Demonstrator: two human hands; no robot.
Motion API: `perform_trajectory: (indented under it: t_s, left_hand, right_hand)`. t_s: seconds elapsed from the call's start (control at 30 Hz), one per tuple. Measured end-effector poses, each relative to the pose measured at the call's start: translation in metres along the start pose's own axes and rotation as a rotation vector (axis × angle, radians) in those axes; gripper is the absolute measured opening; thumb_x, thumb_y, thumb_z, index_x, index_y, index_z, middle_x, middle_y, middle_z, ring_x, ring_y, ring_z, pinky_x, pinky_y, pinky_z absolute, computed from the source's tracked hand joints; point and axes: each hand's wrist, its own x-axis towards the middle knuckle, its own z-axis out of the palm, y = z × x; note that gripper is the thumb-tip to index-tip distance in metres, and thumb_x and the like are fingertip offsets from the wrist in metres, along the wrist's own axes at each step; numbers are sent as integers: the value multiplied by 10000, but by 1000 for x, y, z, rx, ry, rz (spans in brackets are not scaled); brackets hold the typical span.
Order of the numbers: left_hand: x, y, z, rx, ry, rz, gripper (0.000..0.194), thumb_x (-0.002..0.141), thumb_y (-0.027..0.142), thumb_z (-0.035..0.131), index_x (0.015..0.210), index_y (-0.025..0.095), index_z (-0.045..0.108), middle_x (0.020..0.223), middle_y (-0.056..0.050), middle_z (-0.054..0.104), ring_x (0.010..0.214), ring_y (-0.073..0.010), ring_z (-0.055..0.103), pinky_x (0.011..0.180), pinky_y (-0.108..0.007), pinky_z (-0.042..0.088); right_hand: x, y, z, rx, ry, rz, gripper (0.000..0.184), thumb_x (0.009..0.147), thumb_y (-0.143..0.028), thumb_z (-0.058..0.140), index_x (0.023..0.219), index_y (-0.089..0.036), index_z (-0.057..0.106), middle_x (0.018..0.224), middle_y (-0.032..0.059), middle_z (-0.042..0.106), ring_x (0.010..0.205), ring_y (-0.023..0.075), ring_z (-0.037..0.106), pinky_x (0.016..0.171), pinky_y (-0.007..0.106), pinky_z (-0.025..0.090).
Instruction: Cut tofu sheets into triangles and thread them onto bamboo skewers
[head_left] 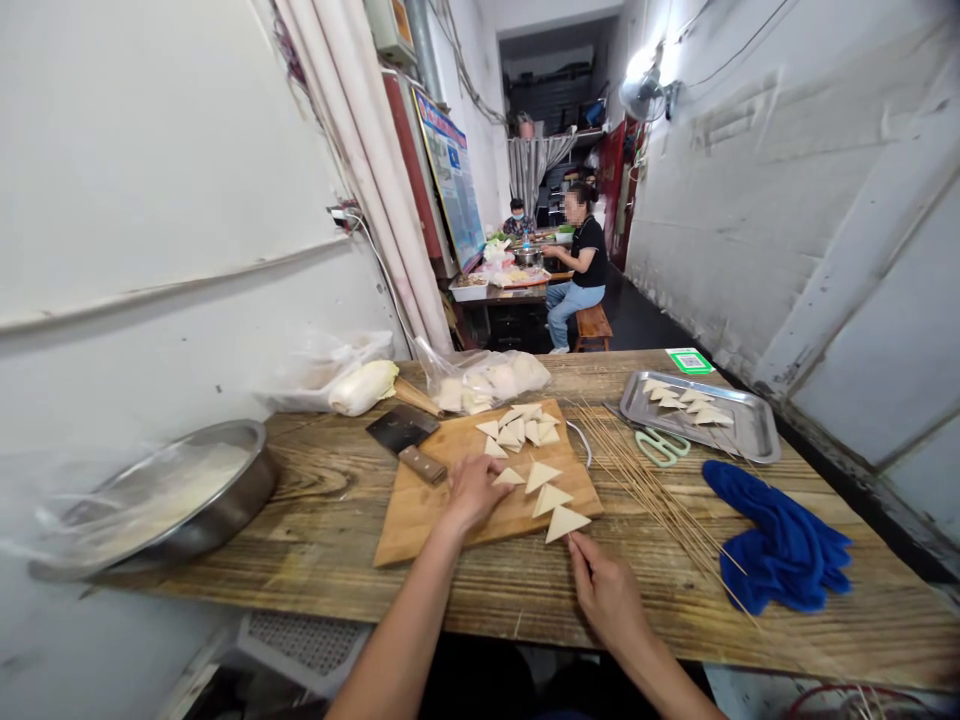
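My right hand (606, 590) pinches the near end of a thin bamboo skewer. Three pale triangular slices, like tofu, are threaded along it, the nearest slice (566, 523) just beyond my fingertips. On the wooden cutting board (420, 515), my left hand (472, 492) has its thumb and fingers closed on a single triangular slice (509, 477). A pile of similar slices (519, 427) lies at the board's far side. Left of my left hand, a cleaver (403, 430) rests with its wooden handle on the board.
Loose skewers (652, 490), green-handled scissors (663, 447) and a blue cloth (780, 535) lie to the right. Behind them, a metal tray (754, 432) holds skewered slices. A large metal bowl (251, 480) stands left; a plastic bag (517, 372) lies behind the board. Two people sit farther back.
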Motion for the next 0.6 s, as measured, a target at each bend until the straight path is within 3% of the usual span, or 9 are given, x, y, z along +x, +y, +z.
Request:
perform_trajectory:
  t_s: [0.13, 0.23, 0.37, 0.47, 0.6]
  left_hand:
    - [-11, 12, 4, -302, 133, 61, 313, 734, 347, 574, 994, 181, 629, 1053, -94, 623, 1033, -240, 517, 904, -373, 350]
    - [-25, 28, 12, -804, -18, 29, 333, 753, 386, 558, 973, 149, 642, 982, -86, 663, 898, -201, 589, 825, -317, 418]
    - [-40, 46, 22, -1285, -228, -193, 337, 621, 370, 709, 827, 106, 664, 757, -72, 684, 659, -153, 605, 658, -262, 455]
    - [-43, 50, 24, -1473, -240, -289, 302, 590, 322, 747, 764, 90, 664, 712, -72, 679, 608, -124, 598, 631, -238, 463]
    - [-41, 49, 24, -1559, -245, -338, 271, 598, 251, 754, 787, 80, 662, 747, -86, 688, 641, -125, 620, 644, -227, 485]
  right_hand:
    - [0, 0, 1, 6, 37, -16, 347, 900, -247, 342, 995, -124, 652, 830, 113, 711, 662, 182, 673, 605, 237, 505]
    - [0, -2, 3, 32, 23, -46, 340, 901, -234, 344, 1011, -123, 646, 858, 113, 709, 699, 175, 674, 639, 237, 509]
    - [0, -7, 5, 56, -29, -93, 336, 901, -208, 340, 1050, -126, 629, 862, 109, 706, 717, 176, 671, 656, 247, 510]
    - [0, -9, 5, 75, -44, -99, 338, 898, -199, 337, 1076, -146, 619, 843, 94, 708, 700, 175, 672, 636, 240, 510]
    - [1, -8, 4, 93, -55, -94, 335, 895, -201, 340, 1068, -151, 623, 852, 94, 707, 709, 178, 673, 639, 237, 507]
